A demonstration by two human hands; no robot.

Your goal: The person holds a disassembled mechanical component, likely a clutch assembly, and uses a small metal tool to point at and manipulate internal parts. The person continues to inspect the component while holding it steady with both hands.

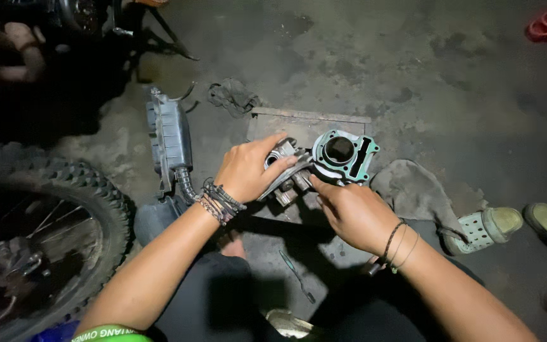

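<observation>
The left hand (246, 170) grips one metal engine cylinder (314, 166) from above, over a flat board (305, 123) on the floor (451, 82), probably to keep it steady. The right hand (349, 212) presses fingers against its underside; whether it really grasps, I cannot tell. Nearby are two rags (416, 190), two sandals (489, 225), one knobby tyre (64, 209).
</observation>
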